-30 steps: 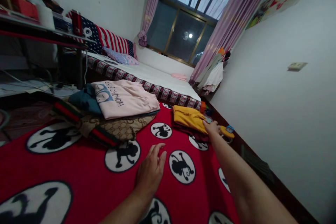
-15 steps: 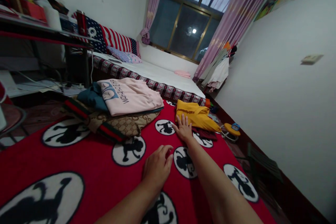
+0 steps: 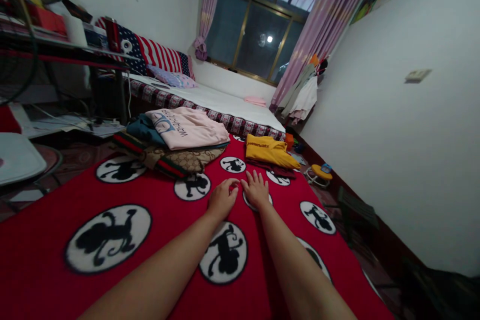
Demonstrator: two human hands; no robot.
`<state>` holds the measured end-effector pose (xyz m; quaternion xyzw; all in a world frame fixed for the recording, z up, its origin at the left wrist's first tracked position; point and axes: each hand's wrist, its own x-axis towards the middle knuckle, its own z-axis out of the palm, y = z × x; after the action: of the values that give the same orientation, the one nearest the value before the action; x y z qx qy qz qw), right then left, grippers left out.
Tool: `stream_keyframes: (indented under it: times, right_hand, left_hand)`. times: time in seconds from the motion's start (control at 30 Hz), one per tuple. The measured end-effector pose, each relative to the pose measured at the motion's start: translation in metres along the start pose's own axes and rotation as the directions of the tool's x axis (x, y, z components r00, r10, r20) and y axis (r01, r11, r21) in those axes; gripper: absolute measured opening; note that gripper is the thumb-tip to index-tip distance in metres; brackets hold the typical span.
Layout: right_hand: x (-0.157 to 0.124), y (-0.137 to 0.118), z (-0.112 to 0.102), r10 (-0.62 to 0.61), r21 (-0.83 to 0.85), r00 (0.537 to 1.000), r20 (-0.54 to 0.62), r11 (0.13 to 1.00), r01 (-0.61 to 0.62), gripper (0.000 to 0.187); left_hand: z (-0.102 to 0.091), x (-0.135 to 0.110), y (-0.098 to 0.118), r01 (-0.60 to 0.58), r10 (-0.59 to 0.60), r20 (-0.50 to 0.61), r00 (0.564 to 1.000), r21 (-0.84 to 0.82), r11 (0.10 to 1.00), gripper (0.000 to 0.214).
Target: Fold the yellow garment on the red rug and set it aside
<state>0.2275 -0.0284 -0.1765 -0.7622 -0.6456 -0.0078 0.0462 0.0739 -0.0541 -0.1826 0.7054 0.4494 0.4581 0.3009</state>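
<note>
Head view: our left hand (image 3: 222,199) and right hand (image 3: 256,190) lie side by side, palms down on the red monkey-print blanket (image 3: 157,220), grips empty, fingers loosely spread. The right has drawn back from the yellow folded garment (image 3: 269,151), now ahead of it.

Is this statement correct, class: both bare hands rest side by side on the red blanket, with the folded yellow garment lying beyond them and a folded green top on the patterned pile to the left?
Not quite. In the head view the top on the patterned pile is pink, not green. The rest holds: left hand and right hand rest on the red blanket, the yellow garment beyond them.
</note>
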Motion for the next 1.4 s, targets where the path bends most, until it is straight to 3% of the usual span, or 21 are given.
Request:
stream_keyframes:
  times: [0.2,0.33,0.43,0.53,0.6,0.67,0.73,0.8,0.87,1.07,1.4]
  right_hand:
    - [-0.055,-0.009,-0.002,0.036,0.030,0.999,-0.040,0.999,-0.035,0.063]
    - [-0.084,-0.014,-0.004,-0.026,0.044,0.998,-0.052,0.999,0.028,0.061]
    - [-0.096,-0.018,-0.007,-0.208,0.049,0.976,-0.070,0.976,0.211,0.059]
    - [-0.100,-0.023,-0.010,-0.425,0.014,0.892,-0.151,0.902,0.432,0.063]
    - [-0.101,-0.026,-0.010,-0.502,-0.015,0.841,-0.201,0.860,0.510,0.067]
    - [-0.102,-0.030,-0.008,-0.543,-0.037,0.809,-0.224,0.835,0.549,0.069]
    - [-0.103,-0.034,-0.006,-0.571,-0.058,0.787,-0.236,0.816,0.575,0.070]
    - [-0.104,-0.038,-0.003,-0.581,-0.072,0.775,-0.248,0.809,0.583,0.072]
    - [-0.106,-0.042,-0.002,-0.574,-0.079,0.778,-0.255,0.815,0.575,0.073]
    - [-0.111,-0.046,-0.002,-0.543,-0.064,0.803,-0.246,0.836,0.546,0.075]
    - [-0.106,-0.045,0.001,-0.567,0.072,0.780,-0.265,0.795,0.602,0.072]
  left_hand:
    - [0.000,-0.006,0.003,-0.019,0.019,0.009,1.000,0.064,0.998,0.023]
    - [0.001,-0.014,0.007,0.003,-0.002,-0.013,1.000,0.010,1.000,0.025]
    - [0.000,-0.015,0.008,0.028,-0.033,-0.063,0.997,-0.086,0.996,0.026]
    - [-0.003,-0.011,0.006,0.053,-0.080,-0.118,0.990,-0.219,0.974,0.033]
    - [-0.006,-0.009,0.003,0.060,-0.101,-0.120,0.988,-0.304,0.951,0.042]
    - [-0.008,-0.007,0.000,0.086,-0.131,-0.076,0.988,-0.430,0.899,0.053]
    - [-0.011,-0.007,-0.002,0.144,-0.164,0.027,0.986,-0.627,0.766,0.057]
    - [-0.014,-0.009,-0.003,0.195,-0.134,0.144,0.981,-0.781,0.593,0.054]
    - [-0.016,-0.012,-0.004,0.201,-0.060,0.199,0.978,-0.826,0.527,0.054]
    - [-0.016,-0.016,-0.007,0.154,0.016,0.195,0.981,-0.817,0.555,0.050]
    - [-0.012,-0.009,-0.010,0.081,-0.079,0.031,0.996,-0.639,0.765,0.032]
